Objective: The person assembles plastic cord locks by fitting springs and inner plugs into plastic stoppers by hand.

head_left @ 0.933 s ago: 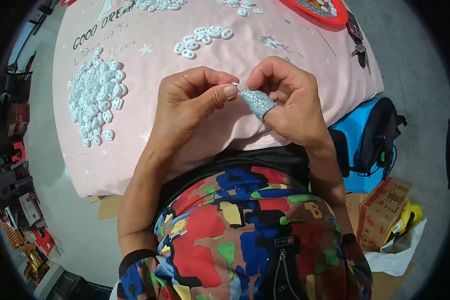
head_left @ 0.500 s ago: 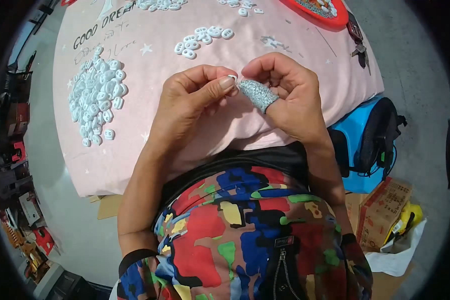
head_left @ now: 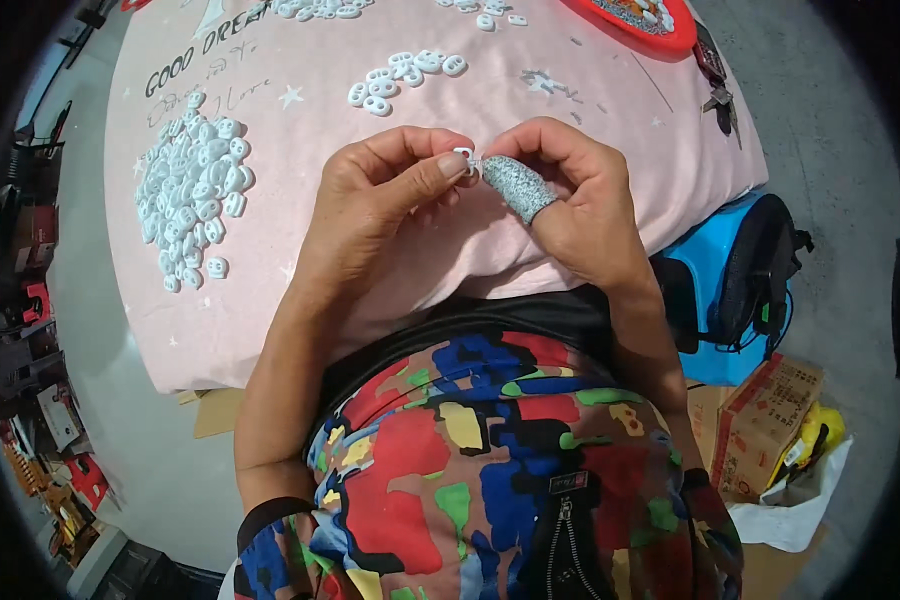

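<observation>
My left hand [head_left: 375,200] pinches a small white plastic piece [head_left: 463,152] between thumb and fingers, above the near middle of the pink cloth [head_left: 310,165]. Part of the piece is hidden by the thumb. Close against its right side is my right hand [head_left: 592,205], its thumb in a grey speckled finger sleeve [head_left: 518,187] and its fingers curled in. What the right fingertips grip is too small to make out. Left of my hands lies a heap of white oval pieces with holes [head_left: 192,190]; a smaller cluster of the same pieces [head_left: 402,75] lies beyond them.
At the far right stands a red tray [head_left: 675,45] with small grey and white parts inside. Keys [head_left: 720,105] lie by the cloth's right edge. More white pieces [head_left: 320,8] lie at the far edge. A blue bag [head_left: 710,265] and a carton [head_left: 767,430] stand at right.
My right hand has shifted slightly, its index fingertip coming down beside the thumb. More of the white piece shows between my hands. The heaps lie as before.
</observation>
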Tool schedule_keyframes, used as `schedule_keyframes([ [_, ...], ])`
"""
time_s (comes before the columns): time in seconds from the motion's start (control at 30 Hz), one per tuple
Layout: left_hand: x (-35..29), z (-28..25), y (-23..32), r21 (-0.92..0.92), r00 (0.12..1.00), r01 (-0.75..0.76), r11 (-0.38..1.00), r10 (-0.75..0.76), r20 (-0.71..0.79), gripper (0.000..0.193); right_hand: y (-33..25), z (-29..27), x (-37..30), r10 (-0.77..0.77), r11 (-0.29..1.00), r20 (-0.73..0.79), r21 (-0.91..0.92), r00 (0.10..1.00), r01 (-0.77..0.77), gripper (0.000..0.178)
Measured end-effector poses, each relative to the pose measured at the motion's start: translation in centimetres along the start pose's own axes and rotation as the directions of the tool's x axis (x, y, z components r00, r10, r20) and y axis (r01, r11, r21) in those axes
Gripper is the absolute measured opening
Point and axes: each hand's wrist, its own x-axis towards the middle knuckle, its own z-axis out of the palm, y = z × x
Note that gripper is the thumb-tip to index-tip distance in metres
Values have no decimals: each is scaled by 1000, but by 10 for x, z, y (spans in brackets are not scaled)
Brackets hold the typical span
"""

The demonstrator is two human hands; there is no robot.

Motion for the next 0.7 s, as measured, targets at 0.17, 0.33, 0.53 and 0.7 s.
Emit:
schedule_keyframes([
  [0.17,-1,1,1,65,999,-40,997,42,-19,18,-1,4,-3,-70,990,-48,-126,996,63,15],
  [0.33,-1,1,-1,47,998,-57,997,58,-34,18,2,6,-3,-159,968,-56,-205,986,144,15],
  [0.53,-4,3,3,114,997,-54,992,60,-50,16,1,5,-2,-244,934,-45,-280,969,222,15],
  [0.7,-5,4,4,114,997,-61,992,66,-42,15,0,5,-1,-293,909,-28,-319,956,269,16],
])
